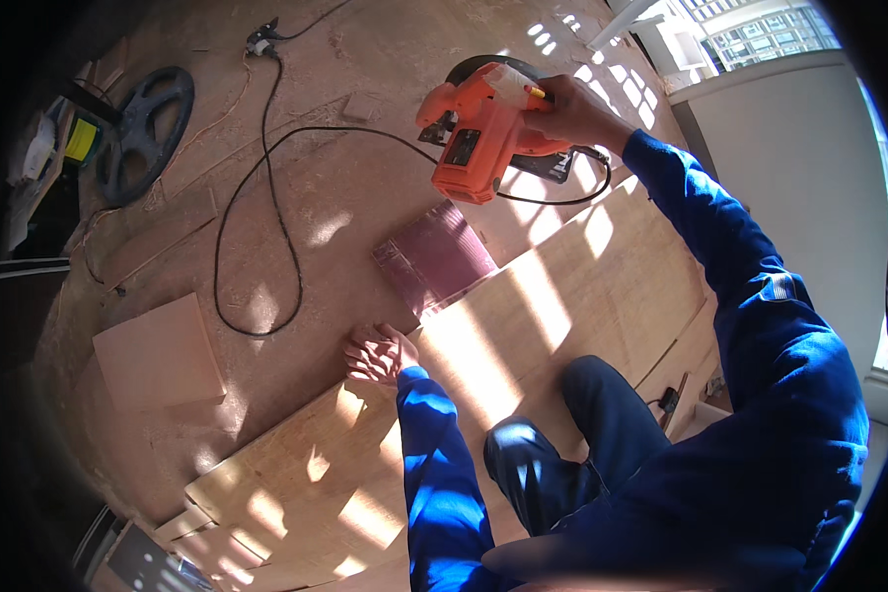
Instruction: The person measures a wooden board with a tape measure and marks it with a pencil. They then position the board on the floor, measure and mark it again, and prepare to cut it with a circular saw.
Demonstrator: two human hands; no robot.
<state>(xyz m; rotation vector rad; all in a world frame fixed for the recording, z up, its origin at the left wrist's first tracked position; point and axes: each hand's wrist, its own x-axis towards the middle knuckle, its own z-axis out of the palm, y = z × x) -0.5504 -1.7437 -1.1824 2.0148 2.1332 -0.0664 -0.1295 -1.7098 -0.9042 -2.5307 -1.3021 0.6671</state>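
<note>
An orange circular saw (485, 133) is in my right hand (572, 113), whose fingers are wrapped round its rear handle. It is at the far side of a long plywood board (562, 286), and a black cord leads off from it. My left hand (380, 353) is at the board's far edge, fingers somewhat apart and nothing seen in them. Whether that hand rests on the board or just beyond it, I cannot tell. Between my two hands lies a reddish-purple panel piece (434, 257), close against the board's edge.
The black cord (266, 158) loops over the dusty floor to a plug connection (261, 41). A square wooden offcut (160, 353) lies at left, below a dark spoked wheel (146, 135). A pale panel (789, 168) stands at right. Sunlight stripes fall across the board.
</note>
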